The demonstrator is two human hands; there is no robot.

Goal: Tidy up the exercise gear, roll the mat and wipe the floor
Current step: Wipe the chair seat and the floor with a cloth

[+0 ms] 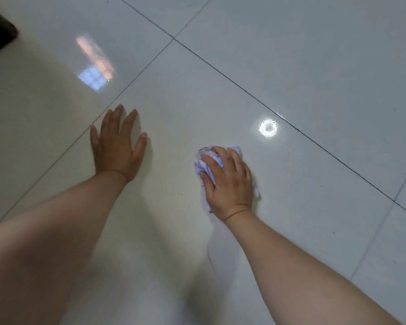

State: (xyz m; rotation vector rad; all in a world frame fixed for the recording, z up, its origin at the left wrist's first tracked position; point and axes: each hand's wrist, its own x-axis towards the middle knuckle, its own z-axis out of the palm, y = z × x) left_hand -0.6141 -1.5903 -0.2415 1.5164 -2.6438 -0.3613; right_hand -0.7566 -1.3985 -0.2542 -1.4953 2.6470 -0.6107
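A: Is there any writing, label, brand or number to read here?

B: None. The floor (291,55) tiles are plain and glossy, carrying only reflections of light. The cloth (203,164) shows faint dark marks, too crumpled and blurred to read as letters.

Dim, soft frame; lamp glare (268,128) on floor (314,55)

The floor (291,55) is glossy pale grey-white tile with thin dark lines between tiles. The crumpled cloth (203,166), at about 4 o'clock, is white with light lilac shade and some dark lines.
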